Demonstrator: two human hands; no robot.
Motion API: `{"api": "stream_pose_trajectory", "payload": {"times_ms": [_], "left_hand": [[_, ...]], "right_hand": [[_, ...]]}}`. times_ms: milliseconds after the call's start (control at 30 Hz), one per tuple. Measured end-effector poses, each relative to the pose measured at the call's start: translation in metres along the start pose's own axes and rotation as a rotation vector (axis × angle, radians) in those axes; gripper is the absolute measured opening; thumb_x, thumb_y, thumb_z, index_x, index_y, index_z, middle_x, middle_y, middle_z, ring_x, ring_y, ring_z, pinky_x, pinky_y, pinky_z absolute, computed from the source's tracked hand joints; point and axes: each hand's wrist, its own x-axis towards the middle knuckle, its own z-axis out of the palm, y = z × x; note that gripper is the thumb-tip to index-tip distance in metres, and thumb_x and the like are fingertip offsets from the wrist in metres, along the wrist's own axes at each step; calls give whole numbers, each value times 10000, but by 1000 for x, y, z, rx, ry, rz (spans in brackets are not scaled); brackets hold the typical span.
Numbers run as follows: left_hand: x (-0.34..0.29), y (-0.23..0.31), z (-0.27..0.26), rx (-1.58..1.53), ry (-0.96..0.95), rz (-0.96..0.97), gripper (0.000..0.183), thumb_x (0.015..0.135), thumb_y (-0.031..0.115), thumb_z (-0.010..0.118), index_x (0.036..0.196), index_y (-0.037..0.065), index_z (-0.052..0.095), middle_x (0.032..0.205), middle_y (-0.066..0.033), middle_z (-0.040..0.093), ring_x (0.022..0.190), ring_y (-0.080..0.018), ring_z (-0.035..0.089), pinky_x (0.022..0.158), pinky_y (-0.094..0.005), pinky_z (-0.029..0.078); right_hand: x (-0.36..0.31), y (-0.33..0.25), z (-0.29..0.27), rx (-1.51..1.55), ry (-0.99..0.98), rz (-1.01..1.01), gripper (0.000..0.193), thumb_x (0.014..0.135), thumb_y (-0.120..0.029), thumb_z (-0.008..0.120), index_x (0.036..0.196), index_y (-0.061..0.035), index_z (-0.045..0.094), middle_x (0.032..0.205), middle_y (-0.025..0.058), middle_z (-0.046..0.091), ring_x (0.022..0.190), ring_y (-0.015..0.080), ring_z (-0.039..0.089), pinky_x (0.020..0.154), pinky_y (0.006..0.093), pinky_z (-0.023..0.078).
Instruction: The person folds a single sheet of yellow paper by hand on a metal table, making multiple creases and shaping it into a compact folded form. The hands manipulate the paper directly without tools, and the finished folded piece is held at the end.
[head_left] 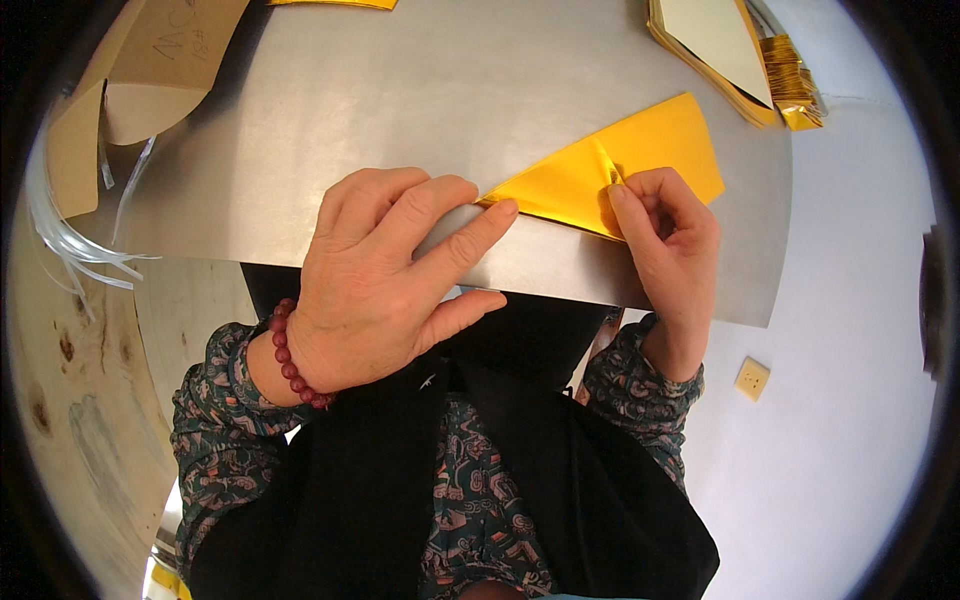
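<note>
One gold sheet (pixel 665 150) lies slantwise on the right half of a metal table (pixel 400 90), close to the near edge, tapering toward the left hand (pixel 375 265). From where I stand, the right hand (pixel 675 225) has thumb and forefinger pinched together on a raised crease in the foil-bright surface. The left hand lies palm down, fingers slightly spread, its forefinger at the narrow end. Done well, I judge, the crease wants a light, even pinch, run straight along its length, while the left fingertips press the tip flat so nothing slides or wrinkles. A rounded grey object (pixel 448 226) sits mostly covered beneath the left hand; what it is, and whether the palm grips it, I cannot tell. The right hand hides part of the sheet's right side. At far left, a cardboard box (pixel 165 60) runs out of view; at far right, so does a gold-edged stack (pixel 710 50).
</note>
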Motion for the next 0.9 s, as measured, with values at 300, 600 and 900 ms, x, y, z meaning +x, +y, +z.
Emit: {"api": "stream_pose_trajectory", "payload": {"times_ms": [300,600,900], "left_hand": [[-1,0,-2,-34,9,-22,554,844,345,841,1342,113,771,1280,-57,635,1164,-276,567,1052,-445,460],[3,3,-3,-37,9,-20,550,833,324,850,1327,93,775,1269,-56,635,1160,-274,571,1045,-442,460],[6,3,-10,-73,-43,-30,552,822,270,867,1322,65,753,1264,-66,634,1146,-300,572,1029,-452,462]], "right_hand": [[0,-2,0,22,-9,10,125,980,-69,795,927,-2,704,778,-78,609,681,-4,468,611,188,373],[0,-3,-4,22,-16,4,118,986,-59,793,929,-7,704,790,-88,604,687,-8,461,619,180,364],[1,-5,-6,-8,-11,22,126,969,-68,799,905,-17,703,758,-82,597,678,-2,469,610,190,375]]}}
